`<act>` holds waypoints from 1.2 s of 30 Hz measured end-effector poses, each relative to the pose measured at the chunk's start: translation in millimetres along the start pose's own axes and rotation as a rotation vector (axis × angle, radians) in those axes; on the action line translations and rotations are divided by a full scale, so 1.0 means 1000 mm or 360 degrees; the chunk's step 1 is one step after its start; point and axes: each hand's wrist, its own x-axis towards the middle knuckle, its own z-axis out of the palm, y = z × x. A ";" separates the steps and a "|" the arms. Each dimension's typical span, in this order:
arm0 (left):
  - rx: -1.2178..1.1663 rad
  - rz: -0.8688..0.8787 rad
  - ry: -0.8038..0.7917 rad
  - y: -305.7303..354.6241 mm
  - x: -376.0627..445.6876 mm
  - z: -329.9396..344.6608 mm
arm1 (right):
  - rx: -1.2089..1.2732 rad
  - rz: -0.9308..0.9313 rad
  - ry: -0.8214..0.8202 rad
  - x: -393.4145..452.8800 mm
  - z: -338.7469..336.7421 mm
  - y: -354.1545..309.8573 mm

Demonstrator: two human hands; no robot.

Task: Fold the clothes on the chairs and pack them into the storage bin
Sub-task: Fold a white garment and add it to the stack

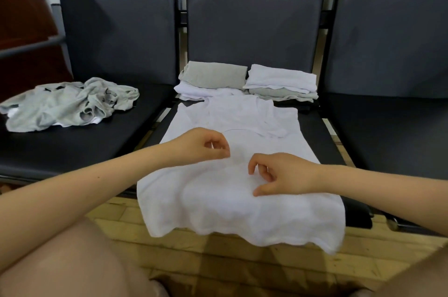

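On the middle chair, a white shirt is spread flat, its hem draped over the front edge. Fabric at its middle is pinched by the left hand and right hand. Behind it, two folded stacks are set side by side. Crumpled grey clothes are heaped on the left chair.

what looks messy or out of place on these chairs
The crumpled grey clothes heaped unfolded on the left chair seat stand out beside the two neat folded stacks at the back of the middle seat. The white shirt overhangs that seat's front edge.
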 end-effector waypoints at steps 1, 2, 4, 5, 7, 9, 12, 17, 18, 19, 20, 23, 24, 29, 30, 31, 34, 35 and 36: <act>0.0066 0.0039 -0.0074 -0.006 -0.003 0.002 | 0.0061 -0.0004 0.0015 -0.001 0.004 0.003; 0.0128 0.0072 -0.0158 -0.012 -0.005 0.005 | 0.0131 -0.0011 0.0035 -0.001 0.007 0.005; 0.0245 0.0152 -0.0316 -0.022 -0.007 0.012 | 0.0251 -0.0027 0.0081 0.001 0.012 0.009; 0.0254 0.0188 -0.0353 -0.025 -0.007 0.015 | 0.0281 -0.0021 0.0094 0.004 0.013 0.011; 0.0201 0.0208 -0.0362 -0.028 -0.003 0.019 | 0.0287 -0.0007 0.0143 0.009 0.015 0.013; 0.0213 0.0210 -0.0332 -0.032 0.006 0.019 | 0.0228 0.0007 0.0219 0.018 0.014 0.016; 0.0373 0.0200 -0.0261 -0.041 0.022 0.015 | 0.0045 0.0072 0.0345 0.032 0.010 0.025; 0.0524 0.0088 -0.0005 -0.062 0.041 0.001 | -0.0012 0.0188 0.0574 0.047 0.001 0.034; 0.0558 0.0059 0.0046 -0.065 0.042 -0.001 | 0.0015 0.0193 0.0579 0.047 -0.001 0.031; 0.0590 0.0031 0.0091 -0.067 0.043 -0.003 | 0.0027 0.0175 0.0580 0.047 -0.002 0.028; 0.0615 0.0009 0.0123 -0.070 0.043 -0.004 | 0.0015 0.0130 0.0592 0.045 -0.003 0.024; 0.0639 -0.0074 0.0167 -0.076 0.043 -0.008 | -0.0103 -0.0127 0.0612 0.037 -0.007 0.008; 0.0639 -0.0099 0.0191 -0.077 0.041 -0.009 | -0.0118 -0.0189 0.0548 0.033 -0.008 0.002; 0.0510 -0.0085 0.0493 -0.061 0.023 -0.007 | -0.0346 -0.0183 0.0207 0.019 0.013 -0.013; 0.0438 -0.0066 0.0511 -0.054 0.018 -0.006 | -0.0413 -0.0189 0.0237 0.019 0.020 -0.012; 0.0385 -0.0050 0.0494 -0.046 0.012 -0.004 | -0.0413 -0.0206 0.0285 0.019 0.025 -0.010; 0.0380 0.0055 0.0372 -0.024 -0.006 0.009 | -0.0143 -0.0271 0.0342 0.016 0.023 -0.002; 0.0390 0.0089 0.0330 -0.017 -0.013 0.015 | -0.0047 -0.0264 0.0333 0.014 0.020 0.002; 0.0393 0.0107 0.0285 -0.011 -0.018 0.022 | 0.0060 -0.0213 0.0321 0.013 0.016 0.005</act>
